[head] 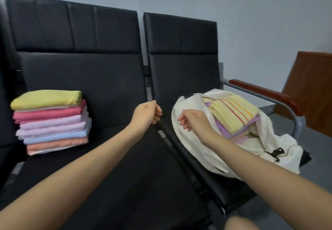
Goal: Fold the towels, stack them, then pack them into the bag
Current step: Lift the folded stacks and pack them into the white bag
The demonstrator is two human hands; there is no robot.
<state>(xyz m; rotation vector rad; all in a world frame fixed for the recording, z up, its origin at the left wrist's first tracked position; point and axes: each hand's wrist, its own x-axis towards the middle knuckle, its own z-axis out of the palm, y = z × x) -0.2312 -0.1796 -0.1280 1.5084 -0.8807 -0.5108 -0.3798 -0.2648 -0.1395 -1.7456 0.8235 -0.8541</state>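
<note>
Head view: left hand (146, 113) above gap between seats, fingers (158, 112) loosely curled, holding nothing. Right hand (193, 120) just beside white bag (190, 149) left edge, fingers loosely curled, empty. Bag lies open on right seat (179, 79), striped yellow towel (233, 114) over purple one (224, 131) inside mouth. Towel stack (52, 122) near left seat (89, 79) left edge; bare cushion between stack and hands. Wooden armrest (265, 93) beyond bag.

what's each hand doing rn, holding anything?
Left hand: fingers loosely curled, holding nothing, over the black seat.
Right hand: fingers loosely curled, holding nothing, beside the white bag.
</note>
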